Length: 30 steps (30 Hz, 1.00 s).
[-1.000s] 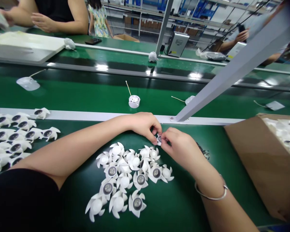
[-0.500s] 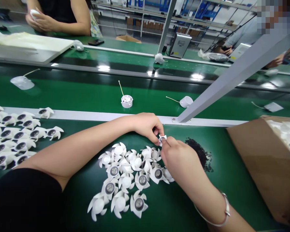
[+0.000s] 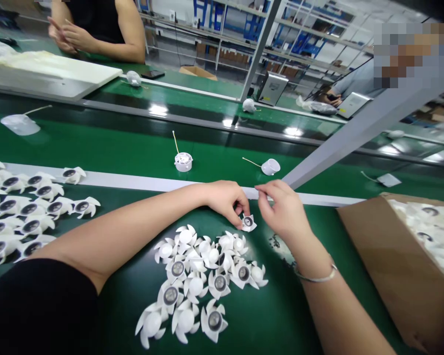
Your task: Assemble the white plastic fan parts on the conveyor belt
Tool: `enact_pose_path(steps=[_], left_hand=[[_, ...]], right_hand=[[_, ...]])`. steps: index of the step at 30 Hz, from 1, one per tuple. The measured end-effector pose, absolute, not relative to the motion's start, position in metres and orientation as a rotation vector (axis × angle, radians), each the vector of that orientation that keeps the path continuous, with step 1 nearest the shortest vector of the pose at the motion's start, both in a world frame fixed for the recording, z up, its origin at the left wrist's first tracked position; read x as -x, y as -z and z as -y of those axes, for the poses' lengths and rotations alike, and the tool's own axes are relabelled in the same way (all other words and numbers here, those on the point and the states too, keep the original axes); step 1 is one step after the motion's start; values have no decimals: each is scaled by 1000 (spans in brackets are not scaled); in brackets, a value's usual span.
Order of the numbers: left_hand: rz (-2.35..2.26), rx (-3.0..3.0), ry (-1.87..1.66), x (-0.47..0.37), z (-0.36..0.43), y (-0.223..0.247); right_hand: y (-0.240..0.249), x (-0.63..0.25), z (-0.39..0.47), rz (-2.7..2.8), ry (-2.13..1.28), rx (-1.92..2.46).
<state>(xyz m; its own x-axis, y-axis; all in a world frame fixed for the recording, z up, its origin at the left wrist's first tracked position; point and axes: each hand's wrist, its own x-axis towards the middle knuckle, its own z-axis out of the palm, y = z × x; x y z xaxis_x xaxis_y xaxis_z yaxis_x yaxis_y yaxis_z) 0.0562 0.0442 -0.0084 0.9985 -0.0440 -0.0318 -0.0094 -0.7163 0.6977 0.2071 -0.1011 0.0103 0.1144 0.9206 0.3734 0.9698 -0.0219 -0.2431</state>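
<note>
My left hand [image 3: 227, 201] pinches a small white fan impeller [image 3: 248, 223] by its edge, the dark-rimmed hub facing up. To its right my right hand [image 3: 284, 209] is raised, thumb and fingertips drawn together. Whatever may be between those fingertips is too small to make out. Just below both hands lies a loose heap of white fan impellers [image 3: 195, 286], some hub up and some turned over. Small black bits [image 3: 276, 241] show beside my right wrist, the rest of their pile hidden behind it.
Rows of impellers [image 3: 31, 209] stand at left. A cardboard box [image 3: 388, 266] of white parts is at right. White motor housings with wires [image 3: 183, 161] lie on the green belt [image 3: 126, 153] beyond a metal rail. A slanted post [image 3: 329, 143] rises at right; co-workers sit across.
My right hand has come away from the impeller, moving up and right. My left hand still holds the impeller, now in fuller view. The housings have shifted left in view.
</note>
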Motion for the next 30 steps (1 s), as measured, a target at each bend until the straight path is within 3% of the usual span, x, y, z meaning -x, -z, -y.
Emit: enact_pose_path(steps=[5, 9, 15, 20, 22, 30], left_hand=[[38, -2337, 22, -54, -46, 10], [58, -2306, 9, -52, -49, 13], [61, -2248, 40, -52, -52, 13], [-2, -1948, 108, -53, -62, 12], [-7, -1848, 89, -53, -65, 12], [-67, -1867, 106, -56, -58, 11]], right_hand=[[-11, -208, 18, 1697, 117, 2597], [-12, -210, -19, 1583, 73, 2737], [-39, -204, 43, 1704, 126, 2435], [-30, -206, 121, 1544, -531, 1753], [-22, -206, 135, 1584, -644, 1622], [-7, -207, 139, 1901, -448, 1541]])
